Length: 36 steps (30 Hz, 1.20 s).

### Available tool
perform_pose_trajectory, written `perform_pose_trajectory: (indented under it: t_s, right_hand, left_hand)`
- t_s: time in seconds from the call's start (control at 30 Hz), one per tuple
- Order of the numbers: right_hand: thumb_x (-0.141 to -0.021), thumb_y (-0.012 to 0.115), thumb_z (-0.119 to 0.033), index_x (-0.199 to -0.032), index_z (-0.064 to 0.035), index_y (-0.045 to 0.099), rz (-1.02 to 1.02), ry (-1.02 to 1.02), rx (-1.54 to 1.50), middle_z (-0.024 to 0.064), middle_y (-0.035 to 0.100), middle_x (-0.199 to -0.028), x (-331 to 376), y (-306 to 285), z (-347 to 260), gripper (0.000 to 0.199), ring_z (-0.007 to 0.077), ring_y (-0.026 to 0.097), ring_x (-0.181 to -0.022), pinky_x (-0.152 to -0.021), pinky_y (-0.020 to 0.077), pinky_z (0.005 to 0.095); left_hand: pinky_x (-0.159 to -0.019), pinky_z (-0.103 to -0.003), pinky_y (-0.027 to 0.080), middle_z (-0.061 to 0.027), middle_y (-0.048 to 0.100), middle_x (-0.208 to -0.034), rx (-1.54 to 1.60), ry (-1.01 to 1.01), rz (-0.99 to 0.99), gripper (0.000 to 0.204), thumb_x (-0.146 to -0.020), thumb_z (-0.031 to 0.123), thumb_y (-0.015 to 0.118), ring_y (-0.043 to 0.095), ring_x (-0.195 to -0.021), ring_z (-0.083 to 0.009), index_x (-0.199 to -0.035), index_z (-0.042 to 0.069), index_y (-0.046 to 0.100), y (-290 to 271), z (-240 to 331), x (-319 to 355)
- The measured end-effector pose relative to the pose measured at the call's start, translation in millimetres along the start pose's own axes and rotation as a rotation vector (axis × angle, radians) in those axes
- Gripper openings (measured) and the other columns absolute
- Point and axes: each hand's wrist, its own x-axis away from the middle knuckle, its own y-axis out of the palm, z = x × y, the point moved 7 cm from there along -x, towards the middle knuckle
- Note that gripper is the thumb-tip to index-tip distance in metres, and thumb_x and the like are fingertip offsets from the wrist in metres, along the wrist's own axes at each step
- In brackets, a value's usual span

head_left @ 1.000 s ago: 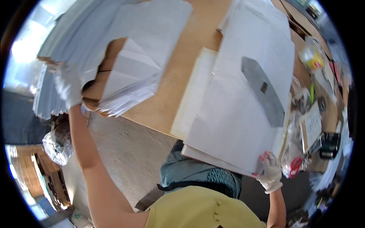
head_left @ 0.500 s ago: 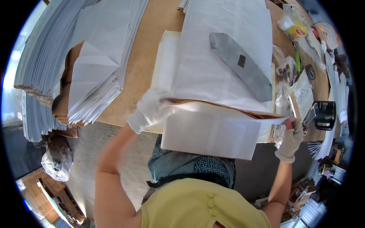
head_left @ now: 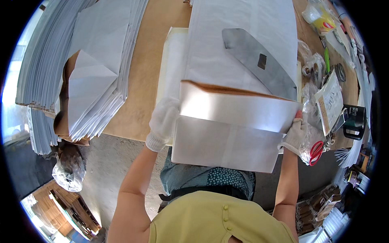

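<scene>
In the middle of the frame both gloved hands hold a large white paper sheet (head_left: 239, 111) whose near part is folded over, showing a brown inner edge along the fold line. The left hand (head_left: 164, 121), in a white cotton glove, is closed on the sheet's left edge just below centre left, fingers wrapped around the border. The right hand (head_left: 293, 133), also gloved, pinches the right end of the fold at centre right, thumb on top. The folded sheet lies on a stack of white sheets (head_left: 243, 48) that runs up to the top of the frame, its near end hanging over the edge of the brown wooden table (head_left: 150, 60). A long flat metal blade (head_left: 259, 62) rests slanted on the stack, above the fold, apart from both hands. In the upper left sits a pile of folded white paper bags (head_left: 93, 89), fanned out. At the right edge, red-handled scissors (head_left: 316, 152) lie just beside the right hand, with a black tape dispenser (head_left: 356, 121) and clear plastic packets (head_left: 314, 16) farther up.
</scene>
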Motion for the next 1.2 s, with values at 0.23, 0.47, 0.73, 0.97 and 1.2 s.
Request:
perform_pose_trajectory:
  t_s: [0.23,0.47,0.73,0.97,1.2]
  right_hand:
    - [-0.111,0.059,-0.031,-0.105,0.0025,0.067,0.013,0.021,-0.022,0.0007,0.063,-0.089,9.4,17.0,-25.9,0.035,0.0108,0.054,-0.082,-0.072,0.0455,0.0298]
    - [-0.110,0.058,-0.030,-0.107,0.0014,0.068,-0.171,-0.511,0.453,0.0144,0.065,-0.081,-15.6,24.5,-46.6,0.033,0.0248,0.056,-0.069,-0.067,0.0474,0.0374]
    - [-0.108,0.060,-0.029,-0.110,0.0024,0.071,-0.262,-0.277,0.586,0.0157,0.060,-0.074,-50.3,70.2,-34.2,0.033,0.0240,0.052,-0.063,-0.064,0.0455,0.0382]
    - [-0.108,0.059,-0.035,-0.112,0.0013,0.072,-0.232,-0.201,0.363,0.0204,0.068,-0.082,-5.6,28.1,-18.9,0.039,0.0323,0.059,-0.065,-0.068,0.0492,0.0419]
    - [-0.109,0.058,-0.039,-0.100,0.0023,0.070,-0.276,-0.343,0.693,0.0218,0.064,-0.075,-33.1,51.7,-41.3,0.044,0.0377,0.059,-0.067,-0.067,0.0459,0.0468]
  left_hand:
    - [-0.057,-0.042,0.044,-0.0139,0.062,-0.069,-0.515,0.000,-0.053,0.037,-0.103,0.025,0.069,0.060,-0.061,-0.0307,-0.070,0.007,0.066,30.5,20.5,-23.5]
    - [-0.045,-0.043,0.037,-0.0114,0.055,-0.058,-0.957,0.141,0.163,0.046,-0.101,0.033,0.072,0.050,-0.046,-0.0317,-0.063,0.012,0.056,51.8,16.5,-30.5]
    - [-0.046,-0.045,0.037,-0.0124,0.052,-0.056,-0.978,-0.001,0.164,0.053,-0.103,0.043,0.067,0.051,-0.046,-0.0327,-0.063,0.011,0.054,43.7,-16.6,-62.0]
    - [-0.051,-0.044,0.044,-0.0133,0.058,-0.063,-0.932,0.015,0.113,0.038,-0.101,0.036,0.069,0.057,-0.053,-0.0326,-0.073,0.010,0.064,49.6,-4.6,-40.0]
    - [-0.100,-0.055,0.046,-0.0052,0.063,-0.107,-1.034,0.498,0.068,0.030,-0.091,0.020,0.075,0.062,-0.101,-0.0311,-0.116,0.010,0.062,102.2,18.8,-61.5]
